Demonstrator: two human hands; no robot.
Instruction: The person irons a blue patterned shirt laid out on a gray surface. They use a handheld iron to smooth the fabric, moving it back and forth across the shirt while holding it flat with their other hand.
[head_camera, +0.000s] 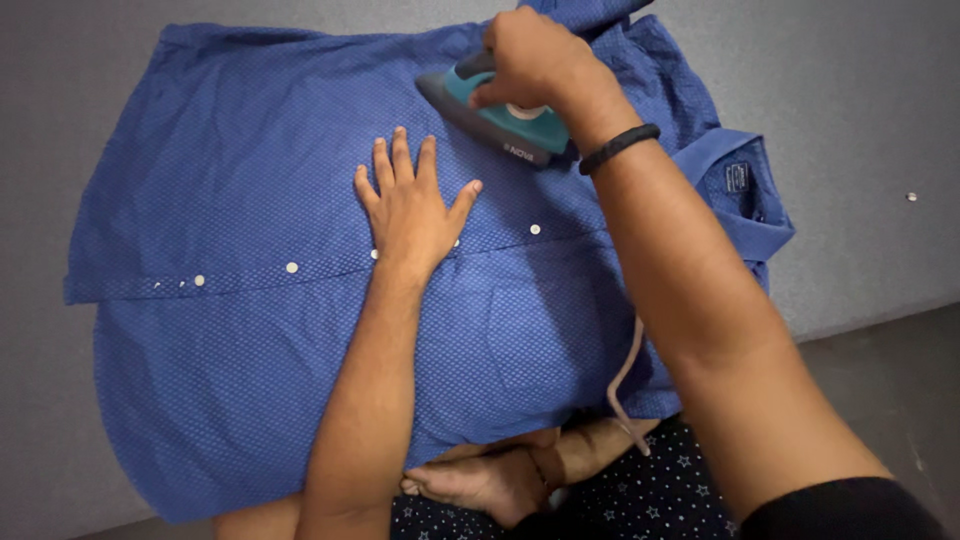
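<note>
From the head camera I look down on a blue dotted button-up shirt (240, 330) spread flat, front up, over a grey padded surface (860, 80). Its collar (745, 195) points to the right side of the view and the button placket (250, 272) runs across the middle with small white buttons along it.

My right hand (535, 60) is clamped around the handle of a teal and grey clothes iron (500, 118), which sits soleplate-down on the upper part of the shirt, just below the far shoulder area. A black band (620, 147) circles that wrist. The iron's pale cord (625, 385) hangs down along the inside of my right forearm and trails toward my lap.

My left hand (410, 205) lies flat on the fabric, palm down, fingers spread and holding nothing, just beside the iron's pointed tip and resting right above the placket. A chest pocket (540, 335) shows on the cloth below and to the right of that hand.

At the bottom edge of the view a bare foot (480, 480) is tucked under the shirt's near edge, next to dark star-patterned trousers (640, 500).
</note>
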